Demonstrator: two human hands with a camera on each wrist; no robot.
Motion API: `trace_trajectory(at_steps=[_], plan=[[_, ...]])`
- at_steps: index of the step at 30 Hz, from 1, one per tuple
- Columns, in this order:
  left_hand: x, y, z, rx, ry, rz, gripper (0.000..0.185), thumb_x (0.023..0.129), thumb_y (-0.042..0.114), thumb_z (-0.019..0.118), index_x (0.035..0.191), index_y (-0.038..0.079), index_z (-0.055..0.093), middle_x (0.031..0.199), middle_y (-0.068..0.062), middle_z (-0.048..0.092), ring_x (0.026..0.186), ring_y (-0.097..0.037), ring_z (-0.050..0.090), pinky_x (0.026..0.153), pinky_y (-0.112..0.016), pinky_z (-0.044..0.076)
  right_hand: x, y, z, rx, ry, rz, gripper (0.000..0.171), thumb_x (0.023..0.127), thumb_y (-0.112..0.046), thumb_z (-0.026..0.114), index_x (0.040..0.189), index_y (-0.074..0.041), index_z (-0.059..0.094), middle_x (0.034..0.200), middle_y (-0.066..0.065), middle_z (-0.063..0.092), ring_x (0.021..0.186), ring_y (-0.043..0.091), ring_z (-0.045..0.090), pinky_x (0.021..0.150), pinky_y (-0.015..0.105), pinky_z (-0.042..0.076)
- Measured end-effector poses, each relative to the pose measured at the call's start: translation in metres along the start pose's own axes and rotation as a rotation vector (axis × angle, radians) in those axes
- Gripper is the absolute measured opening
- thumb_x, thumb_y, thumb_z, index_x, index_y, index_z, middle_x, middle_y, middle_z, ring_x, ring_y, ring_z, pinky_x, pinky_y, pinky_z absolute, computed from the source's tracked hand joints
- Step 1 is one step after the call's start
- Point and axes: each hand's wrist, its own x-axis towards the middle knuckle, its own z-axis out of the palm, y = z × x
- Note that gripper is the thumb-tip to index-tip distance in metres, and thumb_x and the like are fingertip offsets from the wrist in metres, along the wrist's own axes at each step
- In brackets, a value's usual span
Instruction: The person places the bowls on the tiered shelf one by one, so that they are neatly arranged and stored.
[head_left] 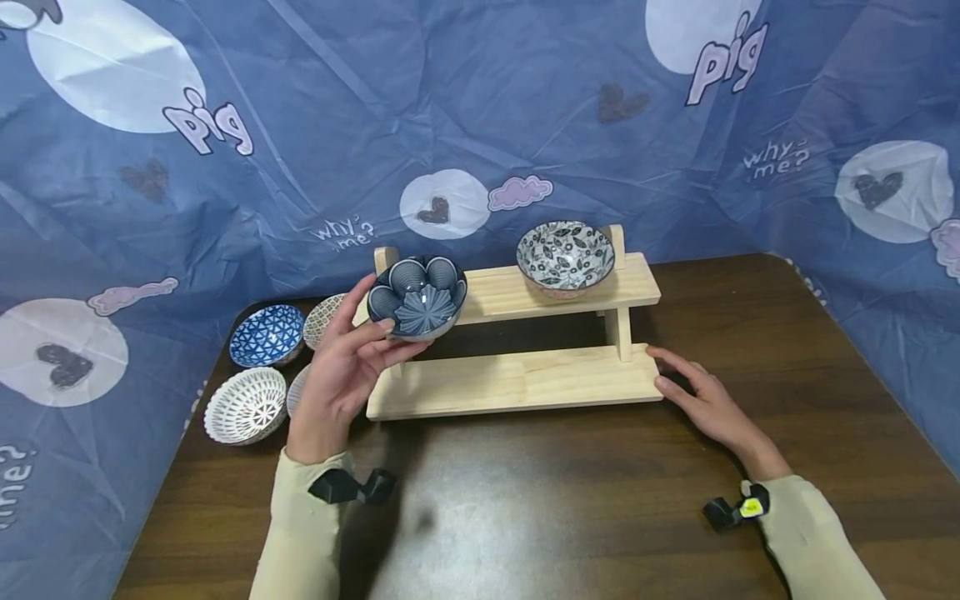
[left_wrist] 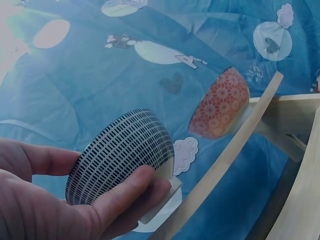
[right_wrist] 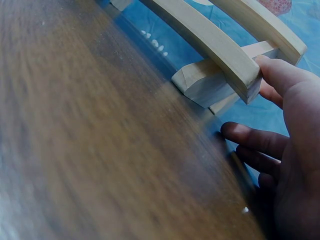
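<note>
Glazed ceramic, dark blue: a small flower-pattern bowl (head_left: 417, 297) was held at the left end of the wooden rack (head_left: 517, 383), level with its upper shelf. The left hand (head_left: 343, 373) was clamped on it, thumb on the near rim and fingers curled under the foot. The left wrist view showed its outer wall covered in fine dark dashes on white, and the foot ring unglazed and pale.

Handling note, as a judgement: the foot should come down flat on the upper shelf with the whole ring on the wood, clear of the left upright post, and the fingers should slip out sideways only once the bowl sat level. The glaze looked slick, so a grip from beneath seemed safer than a pinch at the rim.

Right hand (head_left: 705, 400): fingers spread and straight, gripping nothing, the thumb touching the right end of the lower shelf and the rest lying on the desk (head_left: 750, 325), apparently steadying the rack.

Rack: pale unfinished pine, two stepped planks on short posts, square-cut edges.

Leaf-pattern bowl (head_left: 566, 257): black and white inside, orange floral outside, standing upright on the upper shelf toward its right end.

Left of the rack, on the desk: a blue lattice bowl (head_left: 266, 335), a white openwork-pattern bowl (head_left: 246, 405), and two more bowls partly hidden behind the left hand.

Desk: dark wood grain, slightly glossy.
</note>
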Motion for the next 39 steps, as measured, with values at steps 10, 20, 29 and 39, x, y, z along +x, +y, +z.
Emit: trace_trajectory(at_steps=[10,20,29,39], plan=[[0.017,-0.005,0.011,0.039,0.002,0.003,0.074,0.095,-0.016,0.031,0.159,0.018,0.017,0.134,-0.025,0.047,0.092,-0.023,0.075,0.082,-0.045,0.063,0.001,0.001,0.000,-0.013,0.008,-0.016,0.050,0.105,-0.031,0.050,0.152,-0.014,0.043,0.155,0.022,0.043,0.134,0.041,0.041,0.107,0.066,0.031],[0.032,-0.010,0.024,0.044,0.023,-0.022,0.067,0.096,-0.015,0.034,0.150,0.024,0.029,0.099,-0.008,0.056,0.091,-0.021,0.075,0.095,-0.056,0.056,0.001,0.000,0.000,-0.013,-0.009,0.017,0.053,0.105,-0.035,0.050,0.152,-0.013,0.041,0.157,0.022,0.039,0.139,0.045,0.038,0.110,0.071,0.028],[0.041,-0.015,0.030,0.051,0.059,-0.030,0.069,0.095,-0.014,0.035,0.152,0.025,0.029,0.085,-0.002,0.049,0.085,-0.020,0.072,0.102,-0.061,0.049,0.001,-0.002,0.000,-0.012,-0.010,0.027,0.053,0.105,-0.035,0.050,0.153,-0.014,0.041,0.157,0.022,0.040,0.138,0.044,0.038,0.109,0.070,0.028],[0.051,-0.020,0.035,0.043,0.062,-0.041,0.072,0.095,-0.014,0.035,0.155,0.025,0.026,0.127,-0.014,0.039,0.091,-0.021,0.068,0.109,-0.064,0.039,0.001,0.000,0.000,-0.009,-0.001,0.014,0.052,0.105,-0.034,0.051,0.152,-0.013,0.042,0.157,0.022,0.040,0.140,0.044,0.037,0.110,0.070,0.027]])
